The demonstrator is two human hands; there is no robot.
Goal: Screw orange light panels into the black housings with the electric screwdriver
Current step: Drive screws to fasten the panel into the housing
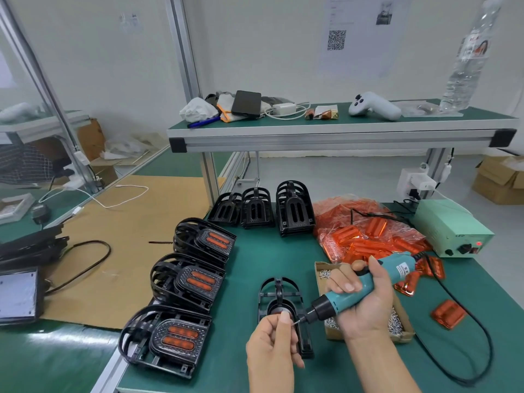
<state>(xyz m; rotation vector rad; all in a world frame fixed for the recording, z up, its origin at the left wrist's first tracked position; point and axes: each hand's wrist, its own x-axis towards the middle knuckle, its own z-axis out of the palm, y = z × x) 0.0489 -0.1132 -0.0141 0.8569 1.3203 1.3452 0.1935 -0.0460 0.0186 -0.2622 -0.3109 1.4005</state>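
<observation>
A black housing (279,296) lies on the green mat in front of me. My right hand (365,304) grips the teal electric screwdriver (368,285), which is tilted down to the left. My left hand (272,347) pinches a small screw at the driver's bit tip (296,321), just above the housing. A bag of orange light panels (365,236) lies at the back right. A few loose orange panels (448,314) lie to the right. A cardboard tray of screws (397,326) sits under my right hand.
Three stacks of housings fitted with orange panels (175,336) run along the left of the mat. Empty black housings (295,208) stand in stacks at the back. A pale green power supply (450,225) sits at the right, its black cable (467,336) looping over the mat.
</observation>
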